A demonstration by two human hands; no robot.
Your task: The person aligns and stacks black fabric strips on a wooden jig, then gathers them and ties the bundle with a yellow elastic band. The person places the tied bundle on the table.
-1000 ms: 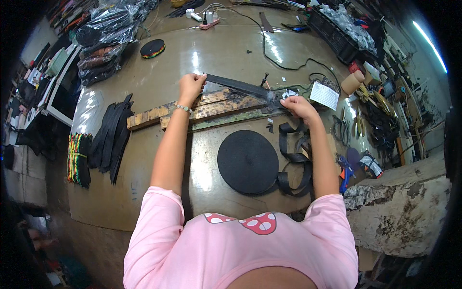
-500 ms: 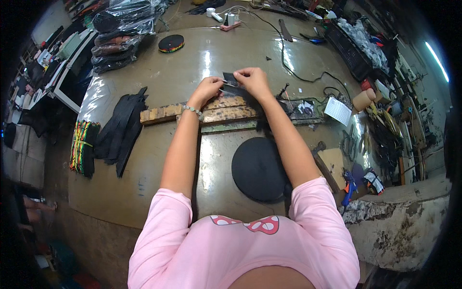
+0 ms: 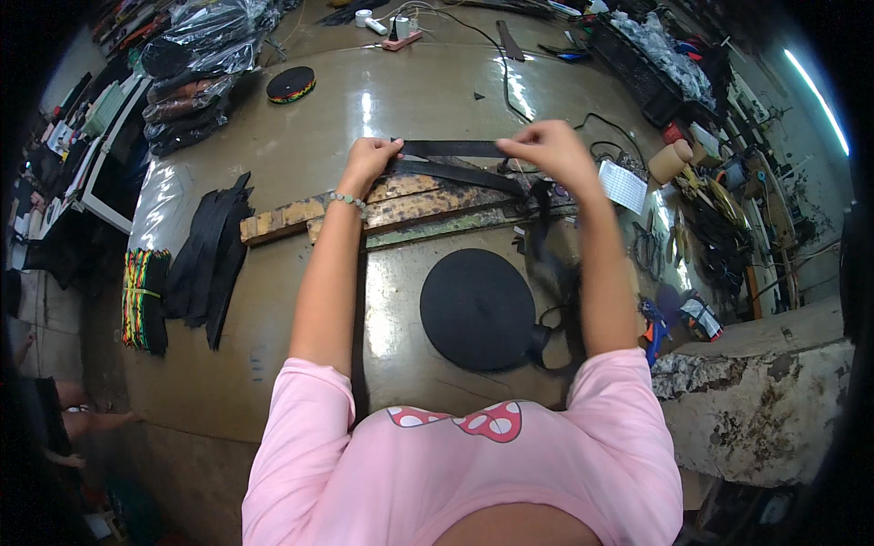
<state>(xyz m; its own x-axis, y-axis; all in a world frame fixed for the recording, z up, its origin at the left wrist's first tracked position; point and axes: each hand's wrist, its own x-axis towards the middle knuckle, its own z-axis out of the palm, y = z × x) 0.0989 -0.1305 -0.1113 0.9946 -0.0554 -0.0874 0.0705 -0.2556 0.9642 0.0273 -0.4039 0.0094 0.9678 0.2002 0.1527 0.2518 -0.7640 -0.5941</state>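
Above wooden bars (image 3: 291, 217) on the table, my left hand (image 3: 371, 162) pinches a black webbing strap (image 3: 451, 147) at a fold. One length runs level and stretched to my right hand (image 3: 551, 153), whose fingertips close on it; that hand is slightly blurred. A second length slants from the left fingers down across the bars to the right. Nearer to me, a flat black roll of webbing (image 3: 478, 309) lies on the table. Loose black webbing (image 3: 546, 250) trails beside it, partly behind my right forearm.
At left lie cut black strips (image 3: 208, 259) and a tied bundle of coloured-edge strips (image 3: 144, 296). A small striped roll (image 3: 291, 85) and plastic-wrapped stacks (image 3: 196, 73) stand farther back. At right are a paper sheet (image 3: 623, 187), thread cone (image 3: 671, 161), scissors (image 3: 648, 246) and a blue glue gun (image 3: 653, 329).
My right hand has moved away to the right from my left hand, and the strap between them is now drawn out level. The whole view has shifted slightly.
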